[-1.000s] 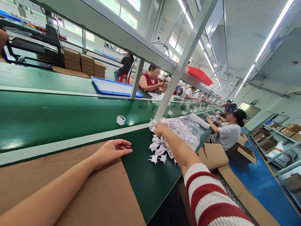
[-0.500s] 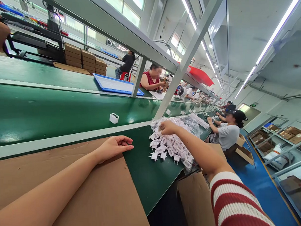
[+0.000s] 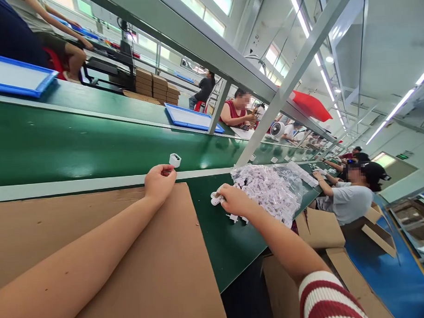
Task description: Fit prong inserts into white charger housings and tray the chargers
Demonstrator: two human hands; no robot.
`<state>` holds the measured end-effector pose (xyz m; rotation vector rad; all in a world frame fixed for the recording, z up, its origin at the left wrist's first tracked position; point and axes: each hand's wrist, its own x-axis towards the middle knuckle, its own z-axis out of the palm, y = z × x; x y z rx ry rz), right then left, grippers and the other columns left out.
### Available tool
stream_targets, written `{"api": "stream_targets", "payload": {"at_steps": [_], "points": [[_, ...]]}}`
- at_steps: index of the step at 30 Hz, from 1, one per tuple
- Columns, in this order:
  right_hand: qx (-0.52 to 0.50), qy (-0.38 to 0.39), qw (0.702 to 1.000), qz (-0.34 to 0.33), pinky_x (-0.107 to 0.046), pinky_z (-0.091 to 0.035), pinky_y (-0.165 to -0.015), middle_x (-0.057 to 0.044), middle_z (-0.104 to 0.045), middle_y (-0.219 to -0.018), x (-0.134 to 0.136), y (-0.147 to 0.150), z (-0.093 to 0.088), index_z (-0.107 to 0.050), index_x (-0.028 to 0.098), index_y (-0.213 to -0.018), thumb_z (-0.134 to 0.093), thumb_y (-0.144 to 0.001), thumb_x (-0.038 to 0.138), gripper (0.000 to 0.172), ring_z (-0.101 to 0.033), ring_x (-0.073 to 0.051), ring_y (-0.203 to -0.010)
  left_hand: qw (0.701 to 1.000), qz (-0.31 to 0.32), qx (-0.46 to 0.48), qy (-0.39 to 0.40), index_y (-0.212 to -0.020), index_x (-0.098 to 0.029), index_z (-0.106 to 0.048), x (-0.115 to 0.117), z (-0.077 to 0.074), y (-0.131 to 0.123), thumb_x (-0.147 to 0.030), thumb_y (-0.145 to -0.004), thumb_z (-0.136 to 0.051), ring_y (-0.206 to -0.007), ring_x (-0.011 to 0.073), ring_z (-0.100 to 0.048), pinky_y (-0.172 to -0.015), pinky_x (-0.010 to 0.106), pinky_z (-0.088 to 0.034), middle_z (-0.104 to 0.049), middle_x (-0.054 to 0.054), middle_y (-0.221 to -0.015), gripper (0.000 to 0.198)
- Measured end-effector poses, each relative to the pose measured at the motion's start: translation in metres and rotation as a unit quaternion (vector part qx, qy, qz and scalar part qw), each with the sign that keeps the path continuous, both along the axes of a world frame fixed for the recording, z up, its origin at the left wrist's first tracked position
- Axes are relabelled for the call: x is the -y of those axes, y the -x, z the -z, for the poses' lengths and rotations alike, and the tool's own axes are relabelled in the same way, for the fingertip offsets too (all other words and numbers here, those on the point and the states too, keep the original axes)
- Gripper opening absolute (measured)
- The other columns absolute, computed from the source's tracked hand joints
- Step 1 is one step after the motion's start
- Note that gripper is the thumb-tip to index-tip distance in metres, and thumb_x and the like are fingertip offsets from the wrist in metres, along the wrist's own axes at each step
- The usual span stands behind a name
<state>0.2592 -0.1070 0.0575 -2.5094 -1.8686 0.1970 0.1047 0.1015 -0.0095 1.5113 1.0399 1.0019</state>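
Observation:
My left hand (image 3: 159,181) rests at the far edge of a brown cardboard sheet (image 3: 107,255), fingers curled. Its fingertips reach a small white plastic housing (image 3: 175,160) that stands on the green conveyor belt (image 3: 75,145); I cannot tell whether they grip it. My right hand (image 3: 235,201) is closed on a small white plug part (image 3: 215,199) over the green table. Just right of it lies a clear plastic bag (image 3: 272,189) heaped with several more white plug parts, some spilled loose beside the hand.
Blue trays (image 3: 193,119) and stacked cardboard boxes (image 3: 157,86) sit beyond the belt. A slanted metal post (image 3: 266,124) rises behind the bag. A seated person (image 3: 349,198) works to the right, others farther along. Open cardboard boxes (image 3: 315,227) stand below the table edge.
My left hand has moved forward to the belt and curled its fingers at the white housing. My right hand has drawn back from the bag toward me with a plug part. The camera turned right.

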Motion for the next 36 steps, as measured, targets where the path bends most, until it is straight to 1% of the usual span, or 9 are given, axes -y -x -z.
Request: {"api": "stream_targets", "payload": {"at_steps": [5, 9, 13, 15, 18, 22, 24, 30, 36], "points": [[-0.016, -0.029, 0.999, -0.023, -0.036, -0.053, -0.098, -0.012, -0.068, -0.124, -0.008, 0.018, 0.011, -0.078, 0.019, -0.11, -0.066, -0.089, 0.007, 0.028, -0.064, -0.026, -0.119, 0.998, -0.044, -0.027, -0.048, -0.107, -0.019, -0.074, -0.012, 0.011, -0.001, -0.026, -0.075, -0.064, -0.115, 0.0317, -0.065, -0.107, 0.044, -0.052, -0.071, 0.011, -0.122, 0.034], [-0.201, -0.202, 0.958, 0.03, -0.032, -0.055, -0.09, -0.007, -0.069, -0.121, -0.025, 0.039, 0.023, -0.079, 0.023, -0.112, -0.068, -0.091, 0.017, 0.024, -0.068, -0.021, -0.104, 0.987, -0.095, -0.086, -0.095, -0.114, -0.018, -0.073, -0.018, 0.017, -0.003, -0.023, -0.076, -0.066, -0.126, 0.0365, -0.058, -0.115, 0.05, -0.045, -0.068, 0.014, -0.127, 0.039], [-0.491, -0.227, 0.835, 0.097, -0.032, -0.057, -0.078, -0.004, -0.078, -0.103, -0.043, 0.06, 0.041, -0.081, 0.023, -0.097, -0.081, -0.08, 0.035, 0.021, -0.071, -0.021, -0.089, 0.977, -0.145, -0.108, -0.111, -0.12, -0.017, -0.07, -0.023, 0.024, -0.003, -0.018, -0.075, -0.068, -0.133, 0.038, -0.054, -0.119, 0.051, -0.04, -0.065, 0.016, -0.13, 0.046], [-0.61, -0.202, 0.756, 0.128, -0.034, -0.059, -0.082, -0.004, -0.079, -0.091, -0.048, 0.064, 0.05, -0.079, 0.021, -0.088, -0.085, -0.076, 0.035, 0.019, -0.073, -0.021, -0.088, 0.976, -0.146, -0.116, -0.111, -0.122, -0.016, -0.068, -0.025, 0.026, -0.002, -0.016, -0.074, -0.068, -0.133, 0.0369, -0.054, -0.121, 0.049, -0.038, -0.064, 0.017, -0.13, 0.049], [-0.726, -0.173, 0.645, 0.165, -0.035, -0.063, -0.086, -0.006, -0.081, -0.096, -0.049, 0.064, 0.056, -0.076, 0.019, -0.087, -0.088, -0.073, 0.028, 0.02, -0.075, -0.021, -0.09, 0.973, -0.15, -0.154, -0.088, -0.128, -0.012, -0.063, -0.027, 0.023, -0.003, -0.019, -0.075, -0.072, -0.137, 0.0376, -0.052, -0.122, 0.047, -0.036, -0.062, 0.02, -0.135, 0.054], [-0.787, -0.161, 0.57, 0.175, -0.033, -0.065, -0.086, -0.007, -0.08, -0.103, -0.047, 0.058, 0.052, -0.075, 0.017, -0.093, -0.084, -0.077, 0.022, 0.019, -0.077, -0.02, -0.093, 0.956, -0.168, -0.238, -0.045, -0.138, -0.004, -0.057, -0.038, 0.003, -0.012, -0.049, -0.07, -0.09, -0.143, 0.0465, -0.045, -0.12, 0.052, -0.036, -0.052, 0.032, -0.149, 0.088], [-0.794, -0.159, 0.56, 0.175, -0.032, -0.065, -0.083, -0.006, -0.08, -0.101, -0.046, 0.058, 0.05, -0.075, 0.018, -0.094, -0.084, -0.078, 0.025, 0.02, -0.077, -0.02, -0.092, 0.944, -0.164, -0.285, -0.041, -0.138, -0.002, -0.058, -0.049, -0.01, -0.016, -0.059, -0.065, -0.093, -0.143, 0.05, -0.046, -0.118, 0.054, -0.039, -0.054, 0.035, -0.148, 0.098], [-0.756, -0.206, 0.606, 0.138, -0.022, -0.049, -0.06, -0.002, -0.079, -0.088, -0.042, 0.058, 0.052, -0.078, 0.021, -0.084, -0.095, -0.062, 0.034, 0.031, -0.069, -0.015, -0.078, 0.934, -0.074, -0.346, -0.042, -0.121, -0.011, -0.075, -0.064, -0.038, -0.01, -0.04, -0.084, -0.071, -0.12, 0.044, -0.068, -0.098, 0.046, -0.054, -0.075, 0.024, -0.124, 0.048], [-0.675, -0.326, 0.654, 0.104, -0.025, -0.047, -0.06, -0.002, -0.08, -0.087, -0.04, 0.056, 0.043, -0.08, 0.022, -0.09, -0.096, -0.057, 0.046, 0.044, -0.069, -0.018, -0.079, 0.945, 0.092, -0.278, -0.146, -0.12, -0.023, -0.079, -0.002, -0.038, 0.044, -0.052, -0.083, -0.066, -0.1, 0.0289, -0.074, -0.089, 0.031, -0.056, -0.08, 0.005, -0.114, 0.049]]}}
